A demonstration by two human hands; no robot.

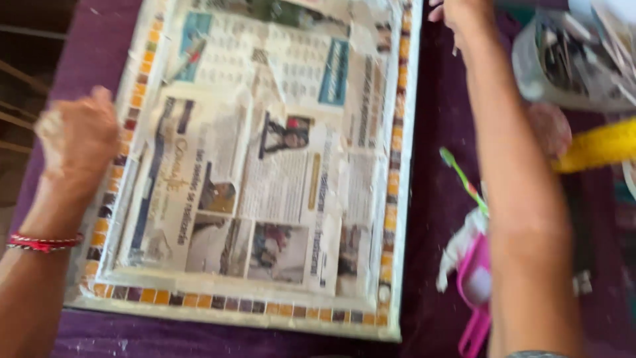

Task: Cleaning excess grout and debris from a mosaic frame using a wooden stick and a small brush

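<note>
The left hand (78,136), fingers curled and smeared, is steadying the newspaper-covered mosaic frame (391,219) lying on the purple cloth (437,199), while the right hand (457,13), fingers cut off from view, is reaching past it, probably for supplies.

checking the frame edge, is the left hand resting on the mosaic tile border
Yes, the left hand lies on the left side of the mosaic tile border of the newspaper-covered frame.
</note>
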